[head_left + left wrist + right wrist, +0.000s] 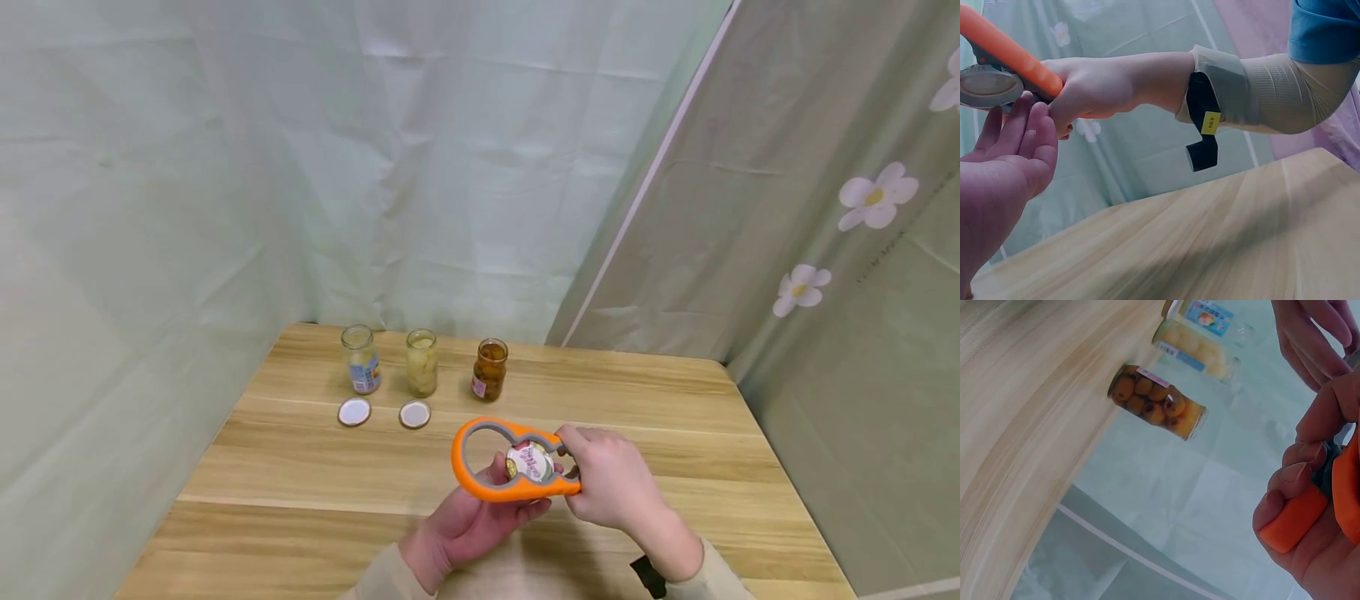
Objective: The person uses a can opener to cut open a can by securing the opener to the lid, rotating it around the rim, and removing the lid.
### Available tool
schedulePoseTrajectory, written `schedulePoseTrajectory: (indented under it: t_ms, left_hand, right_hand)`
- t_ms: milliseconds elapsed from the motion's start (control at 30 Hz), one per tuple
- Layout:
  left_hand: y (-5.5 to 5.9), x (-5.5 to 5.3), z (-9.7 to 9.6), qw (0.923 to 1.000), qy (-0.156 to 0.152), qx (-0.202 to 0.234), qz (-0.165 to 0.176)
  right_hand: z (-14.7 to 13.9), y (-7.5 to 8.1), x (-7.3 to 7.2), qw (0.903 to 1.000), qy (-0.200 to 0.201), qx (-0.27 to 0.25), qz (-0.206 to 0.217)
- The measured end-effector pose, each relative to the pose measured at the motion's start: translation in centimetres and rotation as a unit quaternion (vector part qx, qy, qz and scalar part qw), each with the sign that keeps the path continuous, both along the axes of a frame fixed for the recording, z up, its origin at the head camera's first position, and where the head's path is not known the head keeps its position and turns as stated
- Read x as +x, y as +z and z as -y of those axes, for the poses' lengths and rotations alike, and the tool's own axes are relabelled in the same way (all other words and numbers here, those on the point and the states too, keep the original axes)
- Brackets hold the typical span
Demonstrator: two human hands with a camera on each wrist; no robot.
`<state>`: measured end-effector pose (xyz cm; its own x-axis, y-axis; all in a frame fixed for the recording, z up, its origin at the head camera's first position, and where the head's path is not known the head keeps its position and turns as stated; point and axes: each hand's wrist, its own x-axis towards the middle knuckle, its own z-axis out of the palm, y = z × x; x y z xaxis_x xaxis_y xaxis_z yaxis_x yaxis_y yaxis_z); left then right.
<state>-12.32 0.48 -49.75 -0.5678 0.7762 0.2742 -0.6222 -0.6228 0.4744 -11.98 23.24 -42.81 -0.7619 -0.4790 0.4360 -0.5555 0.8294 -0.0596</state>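
My right hand [615, 479] grips the handle end of an orange jar opener [459, 458] with grey lining. A printed jar lid [530, 461] sits in one of the opener's inner notches, with its underside [988, 84] showing in the left wrist view and no jar under it. Palm up, my left hand [472, 523] lies below the opener, its fingers extended and their tips at the lid's underside. The left thumb is by the lid's edge. In the right wrist view, the right fingers [1291, 478] curl round the orange handle.
Three lidless glass jars stand at the back of the table: one with a blue label [365, 372], one with pale contents [422, 367], and an amber one [490, 371]. Two removed lids, a left one [354, 411] and a right one [415, 414], lie before the first two. Curtains hang behind.
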Motion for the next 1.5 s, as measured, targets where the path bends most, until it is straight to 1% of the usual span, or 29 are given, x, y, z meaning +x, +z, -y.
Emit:
schedulePoseTrajectory:
  t_ms: [200,433,533,633,733,833,1133,1300,1500]
  left_hand:
    - [-0.10,-0.06,-0.24,0.9999,-0.006,0.008,0.007]
    - [-0.16,-0.32,-0.17,0.9994,-0.018,0.006,0.029]
    - [-0.18,-0.39,-0.18,0.9989,-0.026,0.014,0.037]
    - [-0.21,-0.40,-0.22,0.9986,-0.027,0.022,0.039]
    - [-0.26,-0.35,-0.16,0.9989,-0.023,0.023,0.033]
    - [-0.36,-0.30,-0.09,0.9993,-0.019,0.018,0.026]
    - [-0.52,-0.40,0.24,0.9997,-0.021,0.001,0.014]
    - [-0.51,-0.45,0.28,0.9996,-0.020,-0.006,0.021]
    - [-0.54,-0.41,0.65,0.9987,-0.005,-0.035,0.037]
  right_hand:
    - [-0.10,-0.15,-0.13,1.0000,0.007,0.002,0.000]
    - [-0.14,-0.20,-0.18,0.9999,0.012,0.009,0.003]
    - [-0.13,-0.21,-0.16,0.9998,0.017,0.010,0.006]
    - [-0.10,-0.22,-0.18,0.9996,0.022,0.011,0.009]
    - [-0.08,-0.25,-0.20,0.9994,0.028,0.014,0.012]
    - [-0.06,-0.29,-0.17,0.9993,0.030,0.018,0.014]
    - [0.16,-0.36,-0.19,0.9991,0.034,0.020,0.018]
    - [0.14,-0.46,-0.21,0.9989,0.039,0.013,0.021]
    - [0.04,-0.35,-0.36,0.9990,0.041,0.014,0.015]
